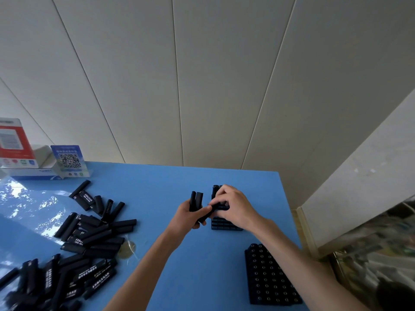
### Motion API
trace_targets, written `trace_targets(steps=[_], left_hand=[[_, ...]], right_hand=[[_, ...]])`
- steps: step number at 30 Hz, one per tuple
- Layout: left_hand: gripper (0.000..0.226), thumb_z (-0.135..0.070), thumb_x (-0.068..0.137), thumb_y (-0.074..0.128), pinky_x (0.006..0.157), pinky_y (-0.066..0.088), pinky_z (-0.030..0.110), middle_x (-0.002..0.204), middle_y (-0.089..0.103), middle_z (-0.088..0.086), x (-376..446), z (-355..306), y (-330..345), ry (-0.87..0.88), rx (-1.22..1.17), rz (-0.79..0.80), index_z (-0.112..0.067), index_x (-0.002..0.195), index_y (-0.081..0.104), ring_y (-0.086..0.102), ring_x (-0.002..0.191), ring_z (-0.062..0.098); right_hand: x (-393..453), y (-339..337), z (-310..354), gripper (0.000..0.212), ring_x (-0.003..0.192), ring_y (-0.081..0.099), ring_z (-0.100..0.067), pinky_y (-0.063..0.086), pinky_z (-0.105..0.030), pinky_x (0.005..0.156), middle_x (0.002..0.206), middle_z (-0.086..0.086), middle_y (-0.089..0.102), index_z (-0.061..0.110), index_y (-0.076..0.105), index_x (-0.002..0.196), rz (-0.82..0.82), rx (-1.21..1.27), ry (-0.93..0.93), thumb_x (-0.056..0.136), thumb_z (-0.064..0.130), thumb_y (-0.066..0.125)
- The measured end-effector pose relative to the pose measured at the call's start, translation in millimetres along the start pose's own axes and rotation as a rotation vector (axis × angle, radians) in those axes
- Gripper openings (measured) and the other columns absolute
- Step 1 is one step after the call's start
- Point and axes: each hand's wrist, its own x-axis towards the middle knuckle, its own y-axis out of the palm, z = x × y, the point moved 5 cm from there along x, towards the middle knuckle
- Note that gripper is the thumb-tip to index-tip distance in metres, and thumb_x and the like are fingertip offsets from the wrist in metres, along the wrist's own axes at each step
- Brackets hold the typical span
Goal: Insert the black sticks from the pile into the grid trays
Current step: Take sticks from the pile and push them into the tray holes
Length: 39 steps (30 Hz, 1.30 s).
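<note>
A big pile of black sticks (pixel 89 234) lies on the left of the blue table (pixel 157 187), some with white lettering. My left hand (pixel 190 217) grips a small bundle of black sticks (pixel 195 201), their ends pointing up. My right hand (pixel 233 206) hovers over the far grid tray (pixel 224 224) and pinches one black stick at the tray's left edge. A few sticks (pixel 216 189) stand upright in that tray's far end. A second grid tray (pixel 269 274), full of sticks seen end-on, sits near the right front.
At the back left stand a red-and-white box (pixel 13 142), a white box (pixel 42 153) and a blue QR-code sign (pixel 69 159). Clear plastic film (pixel 22 212) lies under the pile. The table's right edge (pixel 289 212) runs close to the trays, beside a white wall.
</note>
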Motion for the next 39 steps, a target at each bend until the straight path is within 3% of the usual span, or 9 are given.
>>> trace_targets(steps=[3, 7, 11, 17, 21, 26, 30, 39], left_hand=[[0.034, -0.029, 0.100, 0.063, 0.053, 0.037, 0.023, 0.092, 0.076, 0.014, 0, -2, 3, 0.003, -0.013, 0.016, 0.004, 0.107, 0.057, 0.054, 0.061, 0.015], [0.027, -0.035, 0.102, 0.058, 0.051, 0.035, 0.024, 0.085, 0.072, 0.016, 2, -2, -4, -0.021, -0.101, -0.056, -0.012, 0.091, 0.048, 0.048, 0.053, 0.014], [0.023, -0.030, 0.103, 0.058, 0.053, 0.038, 0.023, 0.079, 0.067, 0.009, 5, 5, -16, -0.060, -0.105, -0.092, -0.010, 0.098, 0.048, 0.047, 0.055, 0.014], [0.020, -0.027, 0.103, 0.057, 0.055, 0.041, 0.023, 0.077, 0.063, 0.007, 8, 11, -23, -0.065, -0.122, -0.105, -0.009, 0.100, 0.049, 0.049, 0.058, 0.013], [0.018, -0.026, 0.103, 0.057, 0.055, 0.039, 0.024, 0.079, 0.063, 0.009, 10, 13, -24, -0.077, -0.120, -0.100, -0.009, 0.102, 0.050, 0.048, 0.057, 0.012], [0.017, -0.024, 0.104, 0.056, 0.052, 0.038, 0.024, 0.076, 0.063, 0.007, 14, 18, -28, -0.113, -0.127, -0.088, -0.009, 0.103, 0.048, 0.048, 0.058, 0.014], [0.016, -0.025, 0.105, 0.053, 0.052, 0.037, 0.025, 0.075, 0.064, 0.007, 19, 26, -32, -0.165, -0.145, -0.116, -0.009, 0.105, 0.049, 0.048, 0.058, 0.015], [0.013, -0.021, 0.105, 0.050, 0.052, 0.036, 0.026, 0.074, 0.064, 0.007, 22, 35, -31, -0.217, -0.191, -0.127, -0.008, 0.107, 0.050, 0.050, 0.059, 0.017]], right_hand=[[-1, 0, -3, 0.021, 0.086, 0.056, -0.007, 0.046, -0.020, 0.078, 0.096, 0.009, 0.056, 0.027, 0.079, 0.099, 0.030, 0.002, -0.001, 0.081, 0.019, 0.083], [-1, -11, -19, 0.017, 0.078, 0.058, -0.008, 0.047, -0.021, 0.075, 0.092, 0.008, 0.060, 0.020, 0.078, 0.101, -0.027, 0.017, 0.065, 0.087, 0.010, 0.076], [-1, -20, -41, 0.012, 0.080, 0.062, 0.000, 0.046, -0.015, 0.076, 0.091, 0.008, 0.062, 0.017, 0.072, 0.098, -0.096, 0.090, 0.164, 0.090, 0.009, 0.072], [5, -27, -62, 0.009, 0.073, 0.071, -0.010, 0.060, -0.035, 0.075, 0.089, 0.000, 0.069, 0.016, 0.063, 0.092, -0.147, 0.191, 0.271, 0.091, 0.008, 0.065], [13, -30, -73, 0.016, 0.067, 0.071, -0.021, 0.061, -0.039, 0.067, 0.086, -0.006, 0.069, 0.018, 0.061, 0.085, -0.182, 0.198, 0.291, 0.085, 0.004, 0.067], [25, -33, -100, 0.008, 0.067, 0.072, -0.014, 0.060, -0.038, 0.072, 0.070, -0.001, 0.072, 0.010, 0.067, 0.079, -0.207, 0.105, 0.335, 0.085, 0.011, 0.072], [35, -33, -109, 0.007, 0.070, 0.069, -0.007, 0.057, -0.033, 0.073, 0.074, 0.005, 0.072, 0.015, 0.069, 0.084, -0.139, -0.031, 0.305, 0.083, 0.010, 0.075], [46, -15, -122, 0.010, 0.081, 0.065, -0.024, 0.053, -0.037, 0.079, 0.083, -0.002, 0.072, 0.012, 0.073, 0.094, -0.033, -0.136, 0.264, 0.084, 0.011, 0.077]])
